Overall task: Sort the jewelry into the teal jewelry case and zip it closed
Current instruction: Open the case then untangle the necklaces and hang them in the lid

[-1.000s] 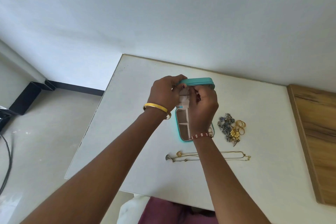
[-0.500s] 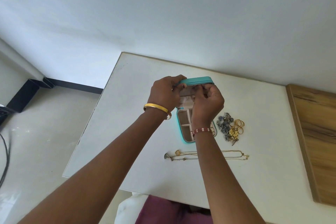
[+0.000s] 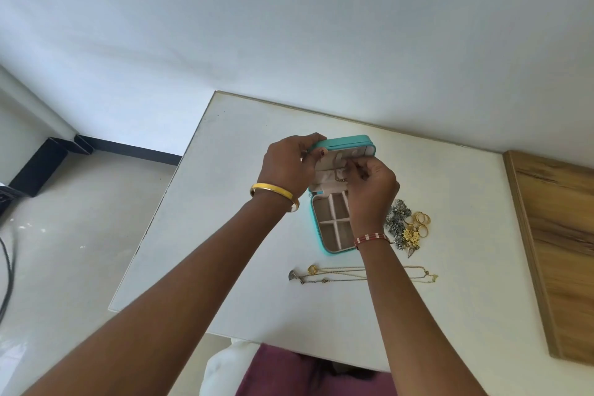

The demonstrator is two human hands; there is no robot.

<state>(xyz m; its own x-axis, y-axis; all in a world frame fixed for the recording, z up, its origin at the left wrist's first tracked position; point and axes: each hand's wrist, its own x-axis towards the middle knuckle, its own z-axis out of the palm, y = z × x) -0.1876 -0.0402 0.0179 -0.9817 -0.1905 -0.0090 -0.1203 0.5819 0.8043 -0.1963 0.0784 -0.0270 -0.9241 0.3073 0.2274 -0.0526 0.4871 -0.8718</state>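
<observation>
The teal jewelry case (image 3: 345, 141) stands open on the white table (image 3: 244, 235), lid upright, its beige compartments showing below. My left hand (image 3: 289, 164) grips the lid's left edge. My right hand (image 3: 373, 186) pinches a thin gold chain (image 3: 339, 175) against the lid's inner pocket. Right of the case lies a heap of silver flower pieces (image 3: 397, 222), gold rings (image 3: 421, 222) and a gold flower piece (image 3: 411, 236). Thin gold necklaces (image 3: 340, 275) stretch across the table in front of the case.
A wooden board (image 3: 559, 251) borders the table on the right. The table's left edge (image 3: 167, 209) drops to a pale floor with a black cable (image 3: 8, 267). A white wall stands behind.
My right hand has shifted right and up inside the lid, uncovering more of the tray's compartments. My left hand keeps its hold on the lid.
</observation>
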